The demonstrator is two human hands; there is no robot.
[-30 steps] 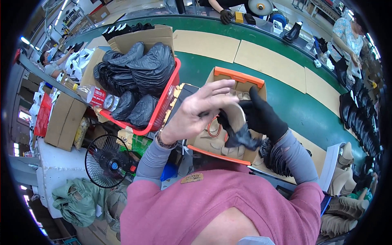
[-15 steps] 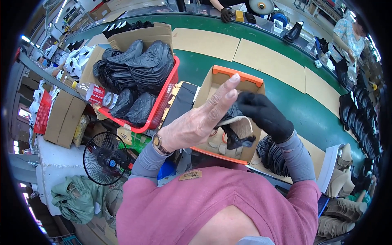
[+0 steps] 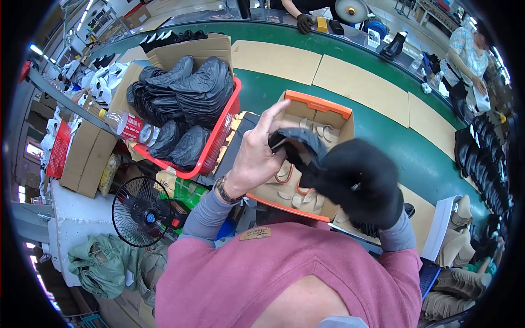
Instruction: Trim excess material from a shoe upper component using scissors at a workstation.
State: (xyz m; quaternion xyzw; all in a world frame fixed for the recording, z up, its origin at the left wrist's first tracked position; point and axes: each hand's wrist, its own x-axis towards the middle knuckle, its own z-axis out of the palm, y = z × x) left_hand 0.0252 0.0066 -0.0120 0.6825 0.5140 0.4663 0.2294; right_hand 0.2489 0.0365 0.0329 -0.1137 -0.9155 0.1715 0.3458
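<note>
Between my hands, over the shoebox, is a black leather shoe upper [image 3: 307, 143], bent into a curve. My left hand [image 3: 254, 156] is bare, with a watch on its wrist. Its thumb and lower fingers close on the upper's left end while the index finger points up. My right hand [image 3: 361, 183], in a black glove and smeared by motion, closes on the upper's right end and hides part of it. Below lies the open orange-rimmed shoebox [image 3: 320, 104], holding several pale curved pieces [image 3: 298, 201] and orange loops.
Left stands a red basket [image 3: 232, 117] stacked with black shoe uppers [image 3: 202, 82], a plastic bottle [image 3: 128, 124] beside it. A black fan [image 3: 143, 213] is nearer me. Cardboard sheets [image 3: 358, 85] lie along the green table [image 3: 257, 87]. Beige pieces [image 3: 456, 246] are at right; people work beyond.
The upper has been raised and turned, and its left end is now in my left hand. My left hand moved a little left and its fingers bent. My right hand came nearer and lower.
</note>
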